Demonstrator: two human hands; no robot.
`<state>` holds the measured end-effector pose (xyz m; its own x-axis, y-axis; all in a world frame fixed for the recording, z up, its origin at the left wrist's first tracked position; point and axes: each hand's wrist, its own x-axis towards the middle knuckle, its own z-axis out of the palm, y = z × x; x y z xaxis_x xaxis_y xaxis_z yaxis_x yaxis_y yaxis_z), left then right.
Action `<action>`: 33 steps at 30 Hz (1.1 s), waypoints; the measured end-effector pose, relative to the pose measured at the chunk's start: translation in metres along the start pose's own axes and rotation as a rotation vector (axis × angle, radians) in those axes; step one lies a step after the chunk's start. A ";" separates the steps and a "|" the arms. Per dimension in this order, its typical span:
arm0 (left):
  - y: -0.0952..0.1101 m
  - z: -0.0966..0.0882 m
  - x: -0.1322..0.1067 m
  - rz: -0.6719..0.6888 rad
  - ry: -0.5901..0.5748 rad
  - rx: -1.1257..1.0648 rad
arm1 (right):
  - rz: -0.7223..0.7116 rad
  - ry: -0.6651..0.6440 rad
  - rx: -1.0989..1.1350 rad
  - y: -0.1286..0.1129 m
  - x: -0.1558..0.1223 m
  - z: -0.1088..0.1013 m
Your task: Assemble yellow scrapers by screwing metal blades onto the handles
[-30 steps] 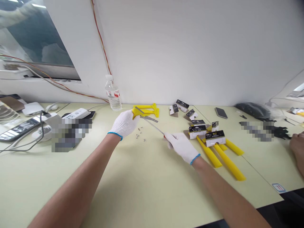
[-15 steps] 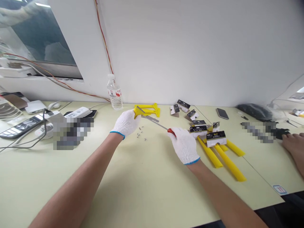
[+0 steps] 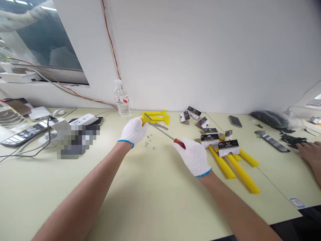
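Observation:
My left hand (image 3: 133, 131), in a white knit glove, is closed around a yellow scraper (image 3: 144, 118) with a flat metal blade at its head. My gloved right hand (image 3: 193, 156) grips a screwdriver (image 3: 179, 143) by its red handle. Its long shaft points left to the scraper head; whether the tip touches a screw is too small to tell. Behind my left hand lie more yellow scrapers (image 3: 165, 115) on the table. Metal blades (image 3: 161, 126) rest just in front of them, and several small screws (image 3: 146, 144) are scattered beside my left hand.
Yellow sleeves with black-and-white cards (image 3: 229, 148) lie to the right, below several loose cards (image 3: 185, 116). A water bottle (image 3: 122, 100) stands by the wall. Power strip (image 3: 84, 121) and cables sit left. At the right edge is another person's hand (image 3: 311, 152), near a phone (image 3: 235, 121).
My right hand's fingers have shifted back on the screwdriver, so more of the red handle shows. My left hand and the scraper stay nearly in place.

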<state>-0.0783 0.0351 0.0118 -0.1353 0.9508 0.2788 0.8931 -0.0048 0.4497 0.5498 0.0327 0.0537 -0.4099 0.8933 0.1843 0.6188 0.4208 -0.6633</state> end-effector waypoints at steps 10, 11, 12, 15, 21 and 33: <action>0.004 -0.003 -0.001 0.025 -0.043 -0.030 | -0.094 0.207 -0.080 -0.185 0.085 0.270; 0.004 -0.002 -0.002 0.016 -0.038 -0.030 | -0.091 0.215 -0.091 -0.182 0.088 0.276; 0.004 -0.002 -0.002 0.008 -0.037 -0.030 | -0.086 0.228 -0.105 -0.178 0.090 0.279; 0.005 0.000 -0.002 -0.008 -0.038 -0.026 | -0.055 0.293 -0.167 -0.168 0.097 0.291; 0.007 0.000 -0.002 -0.017 -0.008 -0.007 | -0.032 0.358 -0.187 -0.163 0.104 0.311; 0.007 0.000 -0.005 0.086 -0.030 -0.059 | -0.095 0.043 0.295 -0.165 0.104 0.287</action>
<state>-0.0714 0.0298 0.0136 -0.0459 0.9549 0.2933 0.8738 -0.1039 0.4751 0.2124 0.0112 -0.0260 -0.4243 0.8604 0.2822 0.3554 0.4449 -0.8220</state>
